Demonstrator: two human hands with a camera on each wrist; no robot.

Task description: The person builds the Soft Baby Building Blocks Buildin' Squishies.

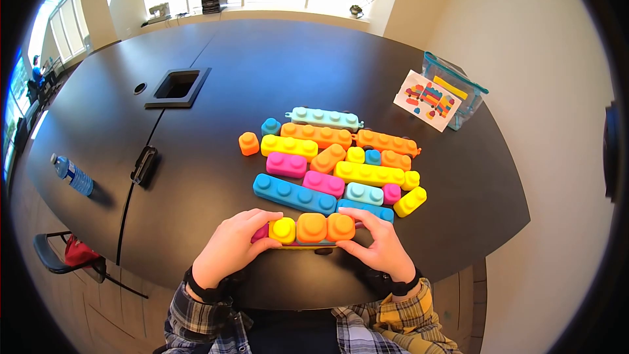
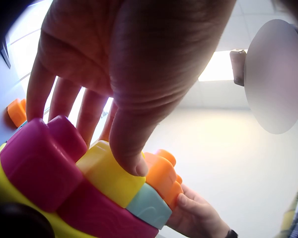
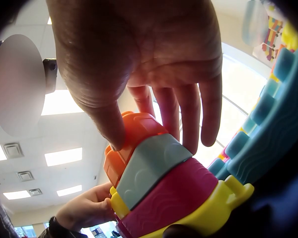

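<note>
- Dark table (image 1: 249,72) spreads wide before me, with its near edge curving close to my body.
- Nearest, between my two hands, is the block stack (image 1: 312,227). Whether its wheels touch the table or are lifted, I cannot tell.
- With my left hand (image 1: 229,249) I grip its left part, thumb pressing on the near face of the yellow block (image 2: 111,173), fingers at the far side.
- With my right hand (image 1: 380,246) I pinch its right end, thumb on an orange block (image 3: 134,136), fingers behind.
- Under them lie a pale blue block (image 3: 154,163), a magenta block (image 3: 174,196) and the yellow wheeled base (image 3: 203,215).
- I judge these pieces light, rather soft and not fragile; the smooth sides maybe slip a little. Good place to take hold is low, on the base and lower layer, from both ends, because pulling only upper blocks could separate them.
- Just beyond are the long blue block (image 1: 288,195) and other loose blocks, in rough rows.
- Farther, the pale blue wheeled base (image 1: 324,118) lies behind orange ones.
- Farther right, the picture card (image 1: 426,101) leans at the clear pouch (image 1: 468,108).
</note>
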